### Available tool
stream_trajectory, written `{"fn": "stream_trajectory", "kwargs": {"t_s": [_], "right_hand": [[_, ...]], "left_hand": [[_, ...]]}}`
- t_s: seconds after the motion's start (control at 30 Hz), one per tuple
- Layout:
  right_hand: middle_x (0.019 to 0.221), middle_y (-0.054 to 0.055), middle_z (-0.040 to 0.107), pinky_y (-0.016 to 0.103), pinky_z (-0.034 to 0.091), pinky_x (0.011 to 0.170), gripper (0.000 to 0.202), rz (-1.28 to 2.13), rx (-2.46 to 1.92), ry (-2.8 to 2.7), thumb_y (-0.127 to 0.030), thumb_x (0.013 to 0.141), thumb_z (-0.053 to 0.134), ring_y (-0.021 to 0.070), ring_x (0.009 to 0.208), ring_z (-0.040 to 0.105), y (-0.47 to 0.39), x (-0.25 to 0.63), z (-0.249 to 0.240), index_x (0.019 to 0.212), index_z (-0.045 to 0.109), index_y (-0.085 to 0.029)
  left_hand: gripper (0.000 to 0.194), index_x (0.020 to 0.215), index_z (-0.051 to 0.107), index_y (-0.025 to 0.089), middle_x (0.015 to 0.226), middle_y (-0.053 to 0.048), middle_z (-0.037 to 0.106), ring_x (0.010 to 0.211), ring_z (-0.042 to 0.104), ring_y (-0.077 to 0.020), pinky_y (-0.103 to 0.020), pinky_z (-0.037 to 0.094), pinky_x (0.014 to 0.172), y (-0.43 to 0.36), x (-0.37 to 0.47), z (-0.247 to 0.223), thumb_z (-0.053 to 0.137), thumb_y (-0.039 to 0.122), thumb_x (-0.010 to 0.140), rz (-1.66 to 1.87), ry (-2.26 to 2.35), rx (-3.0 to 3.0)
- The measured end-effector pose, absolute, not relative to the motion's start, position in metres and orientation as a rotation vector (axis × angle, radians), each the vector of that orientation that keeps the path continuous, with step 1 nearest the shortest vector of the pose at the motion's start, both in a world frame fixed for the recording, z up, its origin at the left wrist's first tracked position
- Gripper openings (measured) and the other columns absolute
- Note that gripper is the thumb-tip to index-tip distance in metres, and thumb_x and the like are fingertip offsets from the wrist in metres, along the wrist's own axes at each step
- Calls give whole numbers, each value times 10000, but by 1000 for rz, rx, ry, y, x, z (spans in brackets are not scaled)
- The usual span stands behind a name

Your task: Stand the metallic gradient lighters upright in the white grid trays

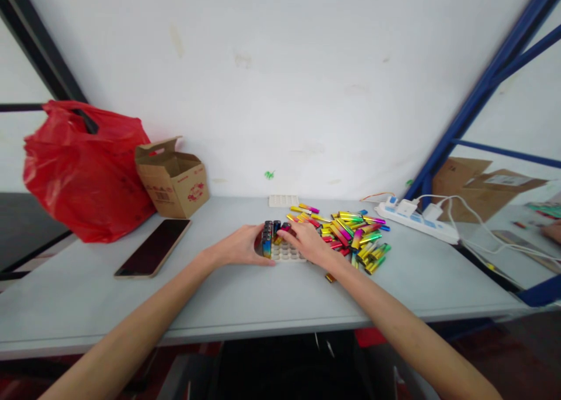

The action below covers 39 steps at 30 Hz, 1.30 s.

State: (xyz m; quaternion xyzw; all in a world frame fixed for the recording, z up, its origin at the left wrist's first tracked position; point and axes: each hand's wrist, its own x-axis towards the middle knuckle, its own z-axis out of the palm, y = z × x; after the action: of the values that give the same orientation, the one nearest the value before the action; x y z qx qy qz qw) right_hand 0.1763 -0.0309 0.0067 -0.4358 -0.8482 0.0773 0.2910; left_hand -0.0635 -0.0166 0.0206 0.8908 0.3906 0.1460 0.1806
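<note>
Red plastic forms a bulging bag (87, 175) at the tabletop's (210, 312) back left corner, its contents hidden, beside an open cardboard box (186, 187) too shadowed inside to read. A phone (153, 249) lies in front of them. Near the tabletop's middle, a person's left hand (240, 246) curves around upright metallic cylinders (267, 247) at the left end of a white holed tray (287, 256); how firmly it presses cannot be told. Bare holes show toward the tray's front edge. A second tray (283, 200) lies near the tabletop's back edge. The right hand (309, 241) pinches a single cylinder (286, 226); a sideways knock could tip its neighbours. Farther right, a forearm brushing the loose pile (342, 230) could send pieces rolling, short of the power strip (418, 221) at the back right.
</note>
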Motion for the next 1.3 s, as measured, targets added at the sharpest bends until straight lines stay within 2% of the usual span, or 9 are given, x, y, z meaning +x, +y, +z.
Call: {"fn": "stream_trajectory", "kwargs": {"t_s": [0.23,0.37,0.53,0.7,0.83,1.0,1.13,1.23,1.3], "right_hand": [[1009,141,726,428,447,960,361,-259,-1203,-2448,-500,1060,537,298,1039,651,-31,167,3,1028,677,-168],[977,109,724,405,448,946,376,-151,-1185,-2454,-517,1065,524,268,988,653,-35,173,8,994,674,-179],[1119,106,727,368,447,989,298,-44,-1262,-2290,-346,1119,425,239,1090,642,-22,208,16,1129,679,-190],[1244,194,711,392,450,1007,336,-165,-1795,-2148,-152,1027,508,308,1196,632,2,250,15,1329,652,-125],[1170,171,749,384,474,975,291,-42,-1905,-2179,-243,1023,574,301,1107,686,11,273,11,1263,709,-150],[1139,148,722,362,479,1011,230,-9,-1684,-2108,-139,977,593,253,1098,673,18,280,5,1141,755,-156],[1056,101,738,389,524,956,211,260,-1401,-1792,-244,914,696,229,969,680,23,274,4,1105,750,-173],[942,46,739,370,556,842,371,686,-1177,-1433,-404,771,829,205,834,679,22,263,6,1063,737,-194],[935,28,734,340,554,825,437,933,-1032,-1256,-483,704,866,196,858,679,17,254,9,1016,729,-209]], "left_hand": [[722,1063,619,185,951,-66,737,797,665,-255,-327,464,692,-15,-64,20,802,747,649,409,1131,2516],[708,1034,600,200,932,-58,731,790,667,-252,-317,452,668,-14,-64,18,796,758,644,403,1141,2506],[699,967,540,217,866,-34,687,728,632,-225,-308,437,629,-14,-65,19,786,787,645,389,1133,2511],[716,958,518,224,861,-36,674,720,619,-222,-313,439,623,-14,-65,20,779,809,639,370,1161,2524],[693,927,511,232,842,-29,664,710,616,-218,-314,428,615,-14,-66,19,780,802,639,373,1168,2524],[680,941,530,226,848,-31,673,710,612,-216,-313,430,614,-14,-66,20,796,772,634,374,1154,2498],[687,944,545,219,843,-18,671,711,613,-212,-311,438,624,-16,-65,22,787,778,626,371,1173,2497],[682,934,544,219,837,-9,668,707,612,-205,-306,441,622,-17,-64,24,778,781,627,363,1182,2492],[679,930,543,220,834,-8,667,702,611,-203,-303,438,617,-17,-64,24,780,779,625,370,1178,2494]]}}
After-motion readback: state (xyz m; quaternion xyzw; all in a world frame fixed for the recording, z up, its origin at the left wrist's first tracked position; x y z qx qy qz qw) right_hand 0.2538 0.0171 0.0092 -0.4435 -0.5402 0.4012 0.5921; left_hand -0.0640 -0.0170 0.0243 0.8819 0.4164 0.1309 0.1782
